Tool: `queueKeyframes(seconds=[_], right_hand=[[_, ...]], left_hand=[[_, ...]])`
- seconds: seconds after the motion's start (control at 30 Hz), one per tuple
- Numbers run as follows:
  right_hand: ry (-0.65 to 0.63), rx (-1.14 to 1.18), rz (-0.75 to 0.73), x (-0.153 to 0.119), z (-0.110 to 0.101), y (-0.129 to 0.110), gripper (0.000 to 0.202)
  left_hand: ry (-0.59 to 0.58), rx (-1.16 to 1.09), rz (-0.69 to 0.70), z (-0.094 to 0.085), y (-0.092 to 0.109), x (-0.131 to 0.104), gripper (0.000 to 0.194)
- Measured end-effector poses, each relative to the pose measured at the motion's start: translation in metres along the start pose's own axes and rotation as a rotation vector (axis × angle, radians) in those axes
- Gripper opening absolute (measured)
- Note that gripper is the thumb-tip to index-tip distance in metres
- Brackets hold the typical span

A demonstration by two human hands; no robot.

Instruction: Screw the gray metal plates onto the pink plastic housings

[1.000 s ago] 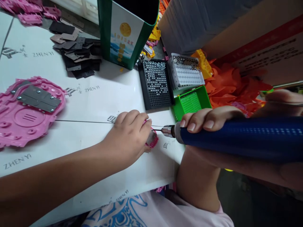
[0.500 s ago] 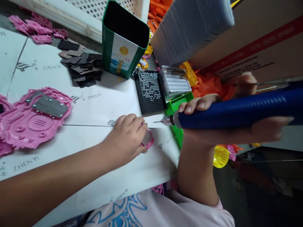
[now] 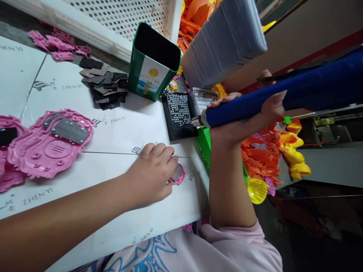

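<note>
My left hand (image 3: 154,173) has its fingers curled over a small pink part with a metal plate (image 3: 177,174) on the white table. Much of that part is hidden under the fingers. A blue electric screwdriver (image 3: 241,107) lies in the grip of my right hand (image 3: 244,119), its thumb along the near side. The tool's tip is over the black screw tray (image 3: 179,115), which holds rows of small screws. At the left lies a larger pink shell (image 3: 42,155) with a grey metal plate (image 3: 70,130) screwed on it.
Behind are a green tin (image 3: 154,62), a pile of dark metal plates (image 3: 106,87), pink pieces (image 3: 61,43) and a white crate (image 3: 113,19). A green tray (image 3: 204,147), a clear box (image 3: 204,99), a stack of pale sheets (image 3: 221,41) and orange parts (image 3: 261,162) stand at the right.
The screwdriver in my right hand has moved from beside my left hand back to the black tray. My left hand stays on the small pink part. The view has shifted a little.
</note>
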State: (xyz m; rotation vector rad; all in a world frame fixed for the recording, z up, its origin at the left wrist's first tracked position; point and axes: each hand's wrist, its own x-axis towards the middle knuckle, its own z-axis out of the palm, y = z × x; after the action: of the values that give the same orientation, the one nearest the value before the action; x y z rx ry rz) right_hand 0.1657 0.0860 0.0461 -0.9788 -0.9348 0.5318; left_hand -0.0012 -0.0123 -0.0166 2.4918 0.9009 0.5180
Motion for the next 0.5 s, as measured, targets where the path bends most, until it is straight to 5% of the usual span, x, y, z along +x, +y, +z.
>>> queueKeyframes(seconds=[0.5], right_hand=[[-0.074,0.042,0.007,0.0059,-0.0049,0.0064,0.038]], left_hand=[[0.07,0.03,0.014,0.0047,-0.0021,0.0009,0.038]])
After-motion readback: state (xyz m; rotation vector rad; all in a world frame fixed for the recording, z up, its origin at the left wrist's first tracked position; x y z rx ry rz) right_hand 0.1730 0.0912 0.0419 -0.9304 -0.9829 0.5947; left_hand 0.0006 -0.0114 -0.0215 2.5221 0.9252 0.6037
